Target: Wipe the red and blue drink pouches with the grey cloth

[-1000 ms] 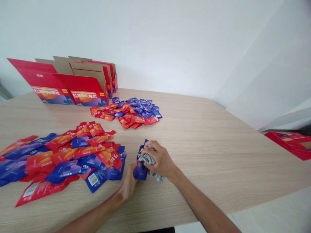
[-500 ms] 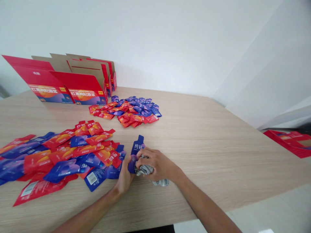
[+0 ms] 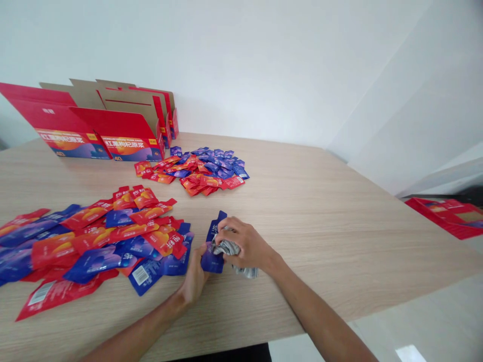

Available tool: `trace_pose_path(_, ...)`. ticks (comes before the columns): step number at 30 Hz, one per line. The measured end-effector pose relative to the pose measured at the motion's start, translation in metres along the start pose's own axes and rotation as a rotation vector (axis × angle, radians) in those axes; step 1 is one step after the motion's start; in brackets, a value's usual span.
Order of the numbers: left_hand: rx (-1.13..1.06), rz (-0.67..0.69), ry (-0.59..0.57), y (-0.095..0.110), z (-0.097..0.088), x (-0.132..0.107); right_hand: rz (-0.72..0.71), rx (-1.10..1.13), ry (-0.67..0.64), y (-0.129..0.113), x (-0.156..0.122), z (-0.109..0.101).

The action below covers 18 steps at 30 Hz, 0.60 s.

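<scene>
My left hand (image 3: 196,275) pinches the lower end of a blue pouch (image 3: 212,251) and holds it just above the wooden table (image 3: 320,221). My right hand (image 3: 245,245) is closed round a crumpled grey striped cloth (image 3: 230,251) and presses it against the pouch's face. A big spread of red and blue pouches (image 3: 98,241) lies just left of my hands.
A second, smaller heap of pouches (image 3: 196,171) lies farther back. Red cardboard boxes (image 3: 98,130) with open flaps stand at the far left against the wall. Another red box (image 3: 445,216) sits low past the table's right edge.
The cloth in my right hand has rubbed up, down and back up along the blue pouch. My left hand has kept its hold on the pouch's lower end.
</scene>
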<state>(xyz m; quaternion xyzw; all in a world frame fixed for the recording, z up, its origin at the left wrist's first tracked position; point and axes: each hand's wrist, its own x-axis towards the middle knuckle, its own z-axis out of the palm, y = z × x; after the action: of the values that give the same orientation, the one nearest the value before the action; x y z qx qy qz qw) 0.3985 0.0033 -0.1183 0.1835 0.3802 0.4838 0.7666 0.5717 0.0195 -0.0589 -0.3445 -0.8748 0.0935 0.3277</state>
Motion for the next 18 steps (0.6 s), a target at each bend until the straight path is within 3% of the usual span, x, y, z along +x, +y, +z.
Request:
trace_pose_path(3, -0.038, 0.058, 0.042, 0.005, 0.002, 0.002, -0.125, 0.033, -0.122, -0.002, -0.001, -0.001)
trace_pose_path(5, -0.043, 0.073, 0.033, 0.006, 0.001, 0.002, -0.133, 0.024, -0.107, -0.004, -0.001, 0.001)
trace_pose_path(13, 0.005, -0.063, -0.048, -0.006, -0.009, 0.003, 0.189, -0.096, 0.245, -0.004, 0.001, 0.007)
trace_pose_path(15, 0.005, -0.072, -0.066, -0.007, -0.01, 0.004, 0.182, -0.096, 0.238, -0.003, 0.001, 0.005)
trace_pose_path(18, -0.022, -0.048, -0.089, -0.006, -0.012, 0.008, 0.049, -0.052, 0.107, -0.002, 0.0, 0.003)
